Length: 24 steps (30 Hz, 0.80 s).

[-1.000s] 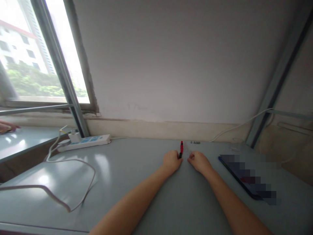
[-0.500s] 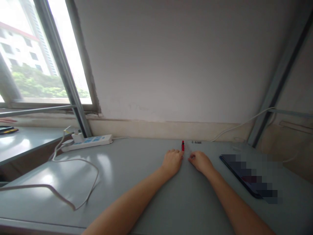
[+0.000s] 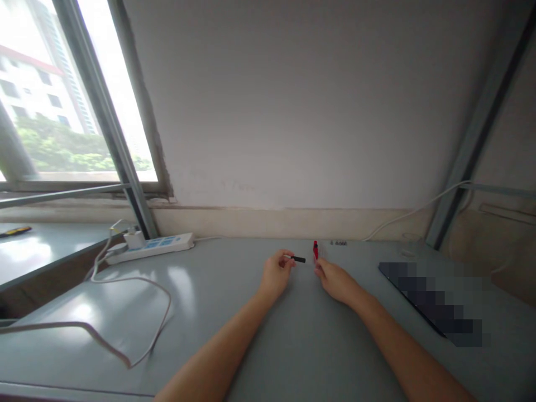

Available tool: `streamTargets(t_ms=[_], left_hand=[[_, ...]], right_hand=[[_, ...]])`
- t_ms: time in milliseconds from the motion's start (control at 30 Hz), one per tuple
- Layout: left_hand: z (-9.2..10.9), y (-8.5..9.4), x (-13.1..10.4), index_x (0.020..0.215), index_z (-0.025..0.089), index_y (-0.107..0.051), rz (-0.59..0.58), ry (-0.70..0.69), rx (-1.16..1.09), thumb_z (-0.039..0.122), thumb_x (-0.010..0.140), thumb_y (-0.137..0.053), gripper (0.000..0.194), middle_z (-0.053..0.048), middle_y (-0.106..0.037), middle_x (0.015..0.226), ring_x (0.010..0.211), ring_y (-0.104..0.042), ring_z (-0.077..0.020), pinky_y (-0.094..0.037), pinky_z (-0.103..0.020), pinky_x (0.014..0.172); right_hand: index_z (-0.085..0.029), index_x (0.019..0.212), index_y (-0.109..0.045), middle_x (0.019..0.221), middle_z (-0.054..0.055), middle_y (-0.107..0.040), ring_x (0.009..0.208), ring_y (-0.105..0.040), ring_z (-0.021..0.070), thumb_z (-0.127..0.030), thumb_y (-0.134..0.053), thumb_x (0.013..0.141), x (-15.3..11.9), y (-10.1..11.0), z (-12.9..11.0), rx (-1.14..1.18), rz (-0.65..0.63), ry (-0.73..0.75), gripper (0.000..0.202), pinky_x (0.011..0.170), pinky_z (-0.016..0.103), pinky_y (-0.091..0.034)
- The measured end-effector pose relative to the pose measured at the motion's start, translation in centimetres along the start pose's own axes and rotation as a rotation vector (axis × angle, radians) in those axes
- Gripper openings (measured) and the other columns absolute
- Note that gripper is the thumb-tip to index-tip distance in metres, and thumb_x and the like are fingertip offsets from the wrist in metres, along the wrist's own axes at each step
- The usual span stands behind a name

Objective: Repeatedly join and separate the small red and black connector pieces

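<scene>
Though near far edge (image 3: 259, 240), hands (image 3: 274, 274) apart

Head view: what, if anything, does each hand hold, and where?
Left hand: a black-tipped piece, pinched at its left end. Right hand: at the near end of the red piece; grip unclear.

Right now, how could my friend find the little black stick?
Start at the grey desk against the wall. Toward its far edge, find the left hand. The black stick pokes sideways from it, while the red piece at the right hand points toward the wall.
</scene>
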<state>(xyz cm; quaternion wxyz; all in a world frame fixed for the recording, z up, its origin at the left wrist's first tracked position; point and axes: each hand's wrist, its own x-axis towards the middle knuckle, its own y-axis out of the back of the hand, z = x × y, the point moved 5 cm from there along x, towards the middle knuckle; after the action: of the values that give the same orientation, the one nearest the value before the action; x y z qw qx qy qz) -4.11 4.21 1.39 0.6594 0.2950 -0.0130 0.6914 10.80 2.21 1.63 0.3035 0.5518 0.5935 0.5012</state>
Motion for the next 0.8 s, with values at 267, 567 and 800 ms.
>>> streamTargets(t_ms=[267, 567, 800], left_hand=[[0.2, -0.3, 0.0, 0.084, 0.013, -0.057, 0.008, 0.019, -0.165, 0.018, 0.072, -0.049, 0.016, -0.002, -0.063, 0.064, 0.054, -0.053, -0.0093, -0.043, -0.021, 0.055], [0.5, -0.2, -0.1, 0.086, 0.013, -0.059, 0.002, -0.009, -0.181, 0.021, 0.072, -0.049, 0.019, -0.002, -0.063, 0.063, 0.054, -0.053, -0.0096, -0.043, -0.022, 0.056], [2.1, 0.1, -0.6, 0.088, 0.016, -0.06, -0.034, -0.115, 0.039, 0.019, 0.075, -0.049, 0.018, -0.002, -0.065, 0.074, 0.065, -0.055, -0.0109, -0.043, -0.021, 0.063]], right_hand=[[-0.015, 0.08, -0.054, 0.071, 0.004, -0.061, 0.057, -0.052, 0.0113, -0.021, -0.046, 0.08, -0.3, 0.2, -0.8, 0.002, 0.004, 0.022, 0.01, 0.051, 0.021, -0.029], [-0.016, 0.082, -0.055, 0.076, 0.006, -0.063, 0.064, -0.057, 0.014, -0.022, -0.05, 0.078, -0.3, 0.3, -0.7, -0.096, 0.004, 0.006, 0.009, 0.053, 0.022, -0.031], [-0.015, 0.096, -0.054, 0.088, 0.013, -0.065, 0.081, -0.06, 0.0237, -0.02, -0.045, 0.081, -0.6, 1.1, -1.0, -0.349, 0.031, -0.023, 0.019, 0.063, 0.028, -0.036]])
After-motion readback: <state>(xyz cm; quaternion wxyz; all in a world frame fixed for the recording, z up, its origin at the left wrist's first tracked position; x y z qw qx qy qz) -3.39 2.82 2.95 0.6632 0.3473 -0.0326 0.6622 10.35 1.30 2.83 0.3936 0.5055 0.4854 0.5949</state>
